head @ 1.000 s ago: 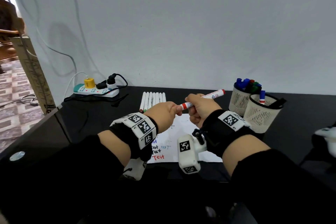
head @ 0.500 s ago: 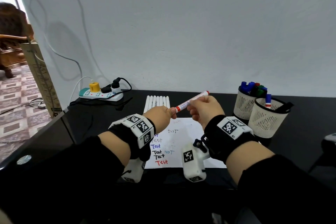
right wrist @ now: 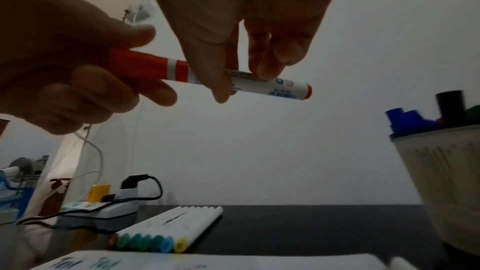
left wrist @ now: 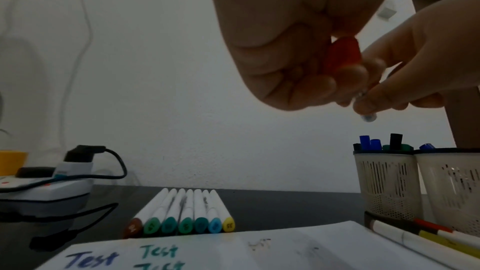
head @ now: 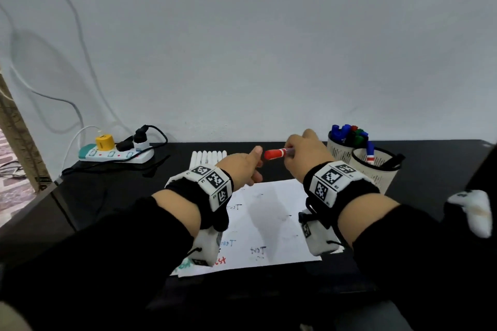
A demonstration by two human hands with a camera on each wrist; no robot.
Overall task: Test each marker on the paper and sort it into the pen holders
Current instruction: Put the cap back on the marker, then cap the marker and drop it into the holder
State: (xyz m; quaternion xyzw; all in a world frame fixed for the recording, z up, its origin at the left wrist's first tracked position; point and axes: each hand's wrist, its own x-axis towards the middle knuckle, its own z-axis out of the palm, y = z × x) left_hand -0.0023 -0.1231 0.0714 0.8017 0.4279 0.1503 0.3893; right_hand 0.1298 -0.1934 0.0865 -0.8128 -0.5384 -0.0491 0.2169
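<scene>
A red-capped whiteboard marker (right wrist: 259, 83) is held level above the white test paper (head: 269, 212). My left hand (head: 255, 166) grips its red cap (head: 274, 154), fingers curled round it in the left wrist view (left wrist: 342, 54). My right hand (head: 297, 154) pinches the white barrel between thumb and fingers (right wrist: 262, 69); from the head view the barrel is hidden behind that hand. Two pale mesh pen holders stand to the right: the back one (head: 340, 152) holds several markers, the front one (head: 376, 172) a blue-and-red marker. A row of white markers (head: 209, 156) lies behind the paper.
A power strip with plugs and cables (head: 115, 153) sits at the back left of the black table (head: 107, 196). Loose markers (left wrist: 428, 237) lie on the paper's right edge beside the holders. A white object (head: 473, 209) shows at the right edge.
The marker has swung from tilted up to the right to nearly level. Both hands have kept hold of it and have moved toward the holders.
</scene>
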